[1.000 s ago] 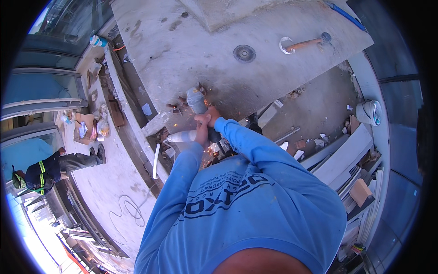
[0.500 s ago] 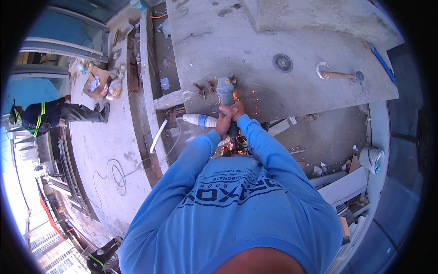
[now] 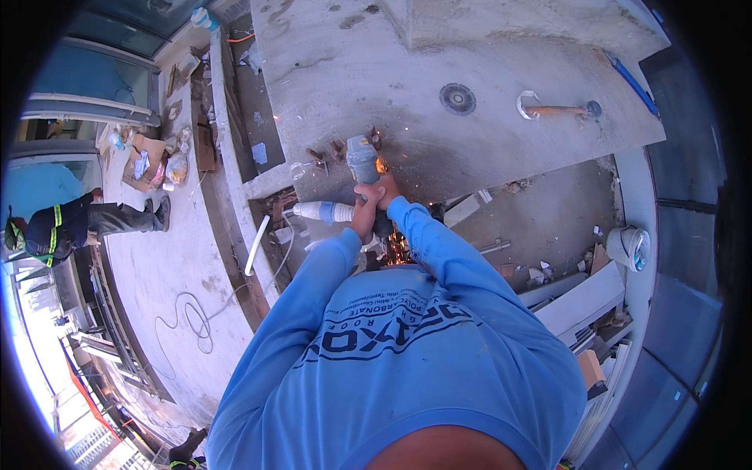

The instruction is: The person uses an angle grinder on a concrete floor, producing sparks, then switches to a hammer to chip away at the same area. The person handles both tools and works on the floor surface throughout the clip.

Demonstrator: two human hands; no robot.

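Observation:
Both my hands are closed round the body of a grey angle grinder [image 3: 361,160]. My left hand [image 3: 365,213] grips it nearer to me, and my right hand [image 3: 385,191] overlaps it on the right side. Orange sparks [image 3: 381,165] fly beside the grinder's head, and more fall below my wrists in front of my shirt. The disc is hidden beneath the tool. Rusty metal stubs [image 3: 337,149] stick up from the concrete slab [image 3: 352,86] around the head. Left of my left hand lies a white pipe [image 3: 312,211] with a blue band.
On the slab lie a round disc [image 3: 457,99], a wooden-handled tool [image 3: 560,110] and a blue bar [image 3: 633,83]. A white bucket [image 3: 629,248] stands right, near scrap boards [image 3: 583,309]. A loose cable [image 3: 200,321] lies left. Another person [image 3: 70,227] stands far left, near an open carton [image 3: 145,163].
The whole view has shifted, so the slab and the things on it sit further left. My hands keep their hold on the angle grinder, and sparks still fly.

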